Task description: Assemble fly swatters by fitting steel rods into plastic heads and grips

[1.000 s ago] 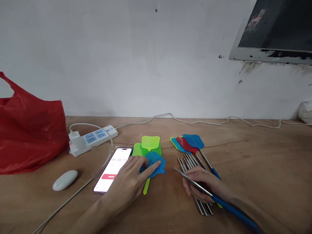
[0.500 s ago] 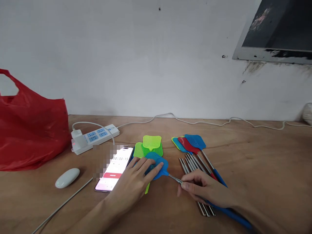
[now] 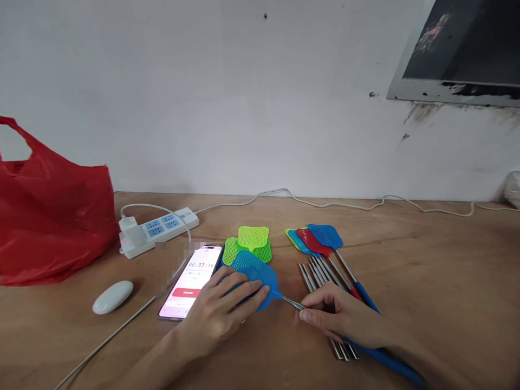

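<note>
A blue fly swatter head (image 3: 268,279) with small holes lies under my left hand (image 3: 221,311), whose fingers and thumb grip it. Its neck meets a thin metal rod (image 3: 291,302), which my right hand (image 3: 345,319) pinches between thumb and finger near that joint. A blue handle (image 3: 392,363) runs out from under my right wrist. Just behind the blue head lie several loose green swatter heads (image 3: 254,237). Several metal rods (image 3: 316,271) lie partly hidden beneath my right hand. Beyond it rest fly swatters with blue and red heads (image 3: 325,236).
A lit phone (image 3: 195,279) showing a timer lies left of my left hand. Farther left are a white mouse-shaped object (image 3: 112,297), a power strip (image 3: 160,230) and a red plastic bag (image 3: 57,216). A white cable (image 3: 325,205) trails along the wall.
The blue swatter head has turned and shifted slightly toward me, with my left hand still on it. My right hand has barely moved.
</note>
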`<state>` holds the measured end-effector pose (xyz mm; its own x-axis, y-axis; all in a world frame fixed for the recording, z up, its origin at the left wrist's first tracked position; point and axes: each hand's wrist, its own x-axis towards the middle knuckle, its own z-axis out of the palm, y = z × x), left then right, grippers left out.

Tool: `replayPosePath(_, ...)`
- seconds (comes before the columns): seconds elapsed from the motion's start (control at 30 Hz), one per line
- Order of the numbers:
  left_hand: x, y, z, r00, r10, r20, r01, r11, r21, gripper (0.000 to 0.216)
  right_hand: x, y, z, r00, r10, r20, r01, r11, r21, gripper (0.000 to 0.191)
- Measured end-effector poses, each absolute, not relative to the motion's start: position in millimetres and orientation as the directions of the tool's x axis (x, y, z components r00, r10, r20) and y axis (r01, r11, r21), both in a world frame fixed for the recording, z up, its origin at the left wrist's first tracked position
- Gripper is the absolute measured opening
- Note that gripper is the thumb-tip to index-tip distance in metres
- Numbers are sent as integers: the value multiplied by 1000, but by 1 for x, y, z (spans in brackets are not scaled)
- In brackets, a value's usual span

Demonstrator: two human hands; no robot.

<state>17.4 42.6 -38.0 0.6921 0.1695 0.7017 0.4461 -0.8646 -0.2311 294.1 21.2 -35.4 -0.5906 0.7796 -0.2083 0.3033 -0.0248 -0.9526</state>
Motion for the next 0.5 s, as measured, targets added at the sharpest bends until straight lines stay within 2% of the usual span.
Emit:
replayPosePath(0.2, 20, 41, -45, 690, 197, 696, 425, -889, -170, 31, 289, 22, -37, -574, 801, -171, 289, 2, -957, 47)
replayPosePath(0.3, 22, 34, -39, 649, 297, 700, 463, -885, -54, 33, 290, 24, -35, -542, 829, -134, 282, 29, -959, 45)
replayPosePath(0.37, 23, 32, -33, 552, 429, 715, 528, -844, 99, 43, 291, 25, -33, -519, 847, -115, 279, 42, -959, 45)
replayPosePath(0.43, 23, 32, -30, 379, 607, 698, 587, -741, 325, 48, 292, 26, -31, -510, 854, -101, 297, 64, -953, 44)
replayPosePath(0.5, 23, 36, -31, 219, 775, 593, 567, -596, 569, 47, 292, 25, -30, -510, 857, -78, 323, 106, -941, 42)
